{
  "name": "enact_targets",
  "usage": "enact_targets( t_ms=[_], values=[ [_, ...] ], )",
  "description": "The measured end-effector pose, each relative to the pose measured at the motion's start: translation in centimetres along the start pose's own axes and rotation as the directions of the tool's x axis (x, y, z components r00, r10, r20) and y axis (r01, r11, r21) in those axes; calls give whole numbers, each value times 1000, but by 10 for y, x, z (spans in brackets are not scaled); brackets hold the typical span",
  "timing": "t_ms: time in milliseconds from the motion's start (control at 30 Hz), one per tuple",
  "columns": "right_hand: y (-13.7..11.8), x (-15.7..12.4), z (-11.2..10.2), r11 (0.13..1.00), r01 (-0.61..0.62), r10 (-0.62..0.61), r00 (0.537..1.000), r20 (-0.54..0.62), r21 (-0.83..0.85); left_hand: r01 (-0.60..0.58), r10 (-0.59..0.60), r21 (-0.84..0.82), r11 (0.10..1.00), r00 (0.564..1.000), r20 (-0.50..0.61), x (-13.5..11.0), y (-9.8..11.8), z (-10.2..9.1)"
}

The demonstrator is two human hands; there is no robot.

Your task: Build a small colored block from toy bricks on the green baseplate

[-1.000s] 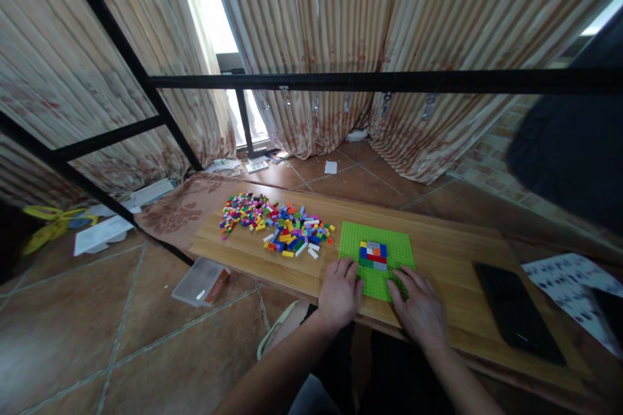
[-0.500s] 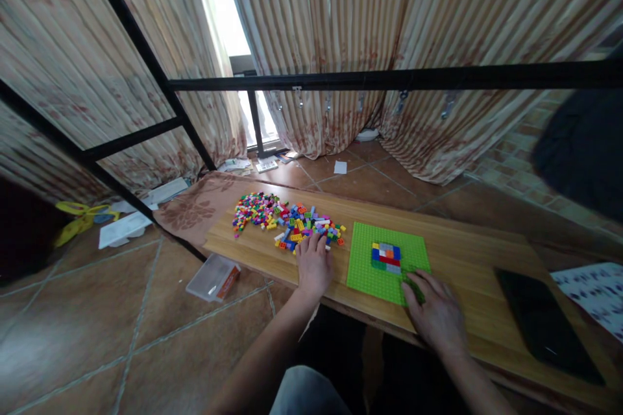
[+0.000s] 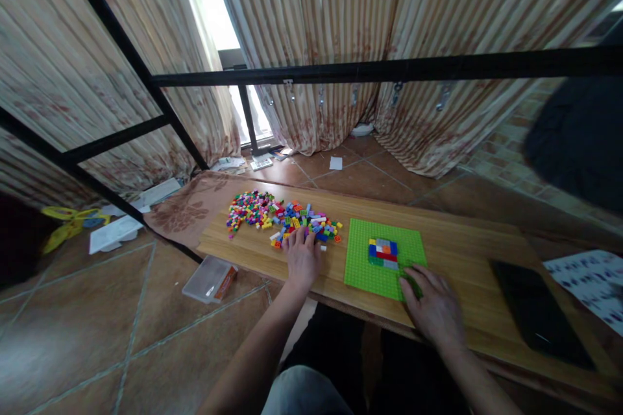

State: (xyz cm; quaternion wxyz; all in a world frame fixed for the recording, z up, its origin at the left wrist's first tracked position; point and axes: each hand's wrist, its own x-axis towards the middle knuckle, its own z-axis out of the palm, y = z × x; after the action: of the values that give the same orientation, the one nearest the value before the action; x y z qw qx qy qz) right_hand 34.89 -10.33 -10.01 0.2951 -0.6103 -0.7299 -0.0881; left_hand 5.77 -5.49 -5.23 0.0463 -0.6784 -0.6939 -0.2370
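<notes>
My left hand (image 3: 302, 259) reaches into the near edge of a pile of mixed building bricks (image 3: 311, 219), fingers apart and touching the bricks. Whether a brick lies under its fingertips is hidden. A green baseplate (image 3: 358, 253) lies to the right of the pile. Fixed on it is a small block of joined bricks (image 3: 383, 253) in blue, yellow, red, white, orange, green and grey. My right hand (image 3: 433, 301) rests on the plate's near right corner, with thumb and fingers spread. A single white brick (image 3: 323, 248) sits just right of my left hand.
A heap of smaller bricks (image 3: 250, 207) lies at the table's left. A dark tablet-like slab (image 3: 540, 314) and a printed sheet (image 3: 586, 285) are at the right. A clear plastic box (image 3: 209, 279) stands on the floor, left of the wooden table (image 3: 457, 240). A black metal bar (image 3: 341, 71) crosses beyond.
My left hand has shifted slightly left over the bricks, uncovering a white brick on its right. My right hand stays at the baseplate's corner. The whole view has shifted a little.
</notes>
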Motion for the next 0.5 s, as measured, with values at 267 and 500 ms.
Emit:
enact_targets(
  t_ms=[267, 500],
  values=[
    [1, -1, 0, 1000, -6, 6, 1000, -4, 0, 5, -5, -27, 1000, 1000, 9, 6, 4, 2],
    [-1, 0, -1, 1000, -15, 15, 1000, -2, -6, 40, -40, -28, 999, 999, 3, 8, 8, -2]
  ],
)
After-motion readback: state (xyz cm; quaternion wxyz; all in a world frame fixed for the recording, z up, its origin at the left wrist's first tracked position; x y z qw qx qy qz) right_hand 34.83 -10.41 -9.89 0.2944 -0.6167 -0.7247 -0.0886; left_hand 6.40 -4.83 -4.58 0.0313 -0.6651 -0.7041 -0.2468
